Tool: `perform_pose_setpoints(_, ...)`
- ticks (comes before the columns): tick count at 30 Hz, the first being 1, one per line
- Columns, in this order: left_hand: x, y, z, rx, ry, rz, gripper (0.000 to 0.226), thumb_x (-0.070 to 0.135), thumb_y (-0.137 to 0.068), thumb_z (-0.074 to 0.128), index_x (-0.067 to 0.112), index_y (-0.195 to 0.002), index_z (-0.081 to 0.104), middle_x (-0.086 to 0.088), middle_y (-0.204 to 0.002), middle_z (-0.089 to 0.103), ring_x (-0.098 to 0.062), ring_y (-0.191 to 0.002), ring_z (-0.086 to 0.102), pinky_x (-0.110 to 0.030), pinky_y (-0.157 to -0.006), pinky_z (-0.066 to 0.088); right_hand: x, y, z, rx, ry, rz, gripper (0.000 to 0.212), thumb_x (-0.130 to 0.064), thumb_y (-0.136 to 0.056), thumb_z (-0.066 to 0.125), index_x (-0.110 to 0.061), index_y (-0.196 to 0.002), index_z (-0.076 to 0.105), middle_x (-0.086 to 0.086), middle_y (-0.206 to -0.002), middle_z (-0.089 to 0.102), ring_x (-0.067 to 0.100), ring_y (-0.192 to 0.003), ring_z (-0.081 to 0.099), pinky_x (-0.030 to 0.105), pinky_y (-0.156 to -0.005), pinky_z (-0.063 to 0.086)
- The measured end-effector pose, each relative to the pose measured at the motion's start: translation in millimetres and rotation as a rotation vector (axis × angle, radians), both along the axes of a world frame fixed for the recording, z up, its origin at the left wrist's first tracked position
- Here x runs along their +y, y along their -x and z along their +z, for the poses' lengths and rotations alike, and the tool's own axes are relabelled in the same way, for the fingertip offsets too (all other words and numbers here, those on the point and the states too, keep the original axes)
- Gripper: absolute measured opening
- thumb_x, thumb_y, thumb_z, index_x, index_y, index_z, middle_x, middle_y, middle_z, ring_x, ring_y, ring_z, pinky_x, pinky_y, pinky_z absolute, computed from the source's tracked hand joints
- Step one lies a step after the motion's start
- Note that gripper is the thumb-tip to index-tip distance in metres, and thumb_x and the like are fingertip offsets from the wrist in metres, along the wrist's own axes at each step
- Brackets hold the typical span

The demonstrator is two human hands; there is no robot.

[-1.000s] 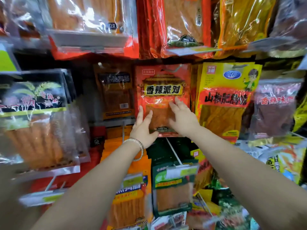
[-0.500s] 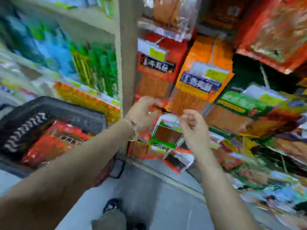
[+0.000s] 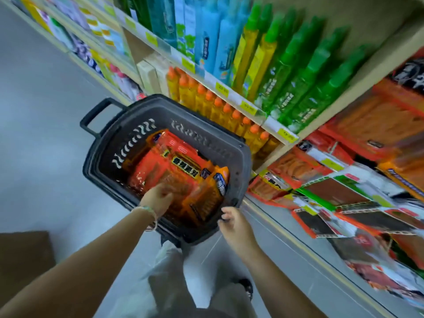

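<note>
A dark grey shopping basket [image 3: 93, 161] stands on the floor below me, with several red and orange snack packets in it. The top one is a red snack packet [image 3: 176, 166] with a black and yellow label. My left hand [image 3: 158, 198], a bracelet on its wrist, reaches into the basket, and its curled fingers hold the near edge of that packet. My right hand [image 3: 232, 223] hovers at the basket's near right rim with fingers loosely curled and holds nothing.
The basket's handle [image 3: 96, 115] sticks out at the far left. Store shelves run along the right, with green, yellow and blue bottles [image 3: 298, 72] above and hanging snack packets [image 3: 339, 193] lower down. A brown box [image 3: 23, 255] sits at lower left. My legs [image 3: 183, 278] stand on grey floor.
My view has swung from the hanging snack rack down to the basket. Both hands left the rack; the left now lowers a red packet into the basket and the right is empty.
</note>
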State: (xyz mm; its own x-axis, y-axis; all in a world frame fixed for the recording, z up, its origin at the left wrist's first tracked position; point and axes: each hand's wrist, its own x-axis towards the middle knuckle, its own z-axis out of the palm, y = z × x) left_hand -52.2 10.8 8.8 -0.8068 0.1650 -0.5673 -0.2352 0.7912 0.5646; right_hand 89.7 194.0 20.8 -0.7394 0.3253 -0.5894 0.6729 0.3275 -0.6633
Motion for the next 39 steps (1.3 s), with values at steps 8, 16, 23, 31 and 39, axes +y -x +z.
perform_pose_setpoints(8,-45,89,-57,-0.136,-0.013,0.02,0.018,0.015,-0.089,0.055,0.017,-0.104,0.064,-0.005,-0.099,0.068,-0.024,-0.091,0.062,-0.024,-0.072,0.042,-46,108,-64,-0.216,0.083,0.027,0.032,-0.031,-0.095,0.054,-0.027,-0.126,0.047,-0.008,-0.111,0.053,0.011,-0.094,0.056,0.032,-0.084,0.047)
perform_pose_setpoints(16,-55,138,-116,-0.19,-0.014,0.124,0.012,0.019,-0.089,0.056,0.019,-0.1,0.063,0.0,-0.093,0.064,-0.014,-0.066,0.058,-0.013,-0.056,0.045,-70,176,-163,-0.369,0.124,-0.183,0.046,-0.037,-0.09,0.061,-0.014,-0.128,0.049,0.001,-0.115,0.06,0.022,-0.109,0.057,0.035,-0.096,0.044)
perform_pose_setpoints(23,-65,152,-132,-0.21,-0.089,0.192,0.014,0.029,-0.09,0.058,0.023,-0.102,0.062,0.01,-0.096,0.06,-0.007,-0.082,0.058,-0.013,-0.071,0.047,-94,221,-216,-0.696,0.06,-0.382,0.123,-0.084,-0.057,0.06,-0.013,-0.149,0.018,0.013,-0.152,0.025,0.036,-0.139,0.027,0.048,-0.111,0.025)
perform_pose_setpoints(31,-63,156,-145,-0.287,-0.056,0.172,0.02,0.027,-0.089,0.057,0.023,-0.108,0.06,0.009,-0.102,0.059,-0.011,-0.095,0.055,-0.022,-0.085,0.04,-102,213,-227,-0.476,0.026,-0.493,0.108,-0.066,-0.06,0.075,-0.018,-0.144,0.028,0.01,-0.141,0.041,0.034,-0.128,0.044,0.043,-0.101,0.04)
perform_pose_setpoints(39,-46,155,-140,-0.508,-0.107,-0.006,0.068,0.048,-0.081,0.065,0.021,-0.138,0.041,0.005,-0.126,0.054,-0.014,-0.116,0.05,-0.022,-0.089,0.035,-100,207,-196,-0.165,0.09,-0.379,0.092,-0.063,-0.06,0.077,-0.022,-0.135,0.042,0.001,-0.13,0.052,0.02,-0.119,0.051,0.03,-0.095,0.042)
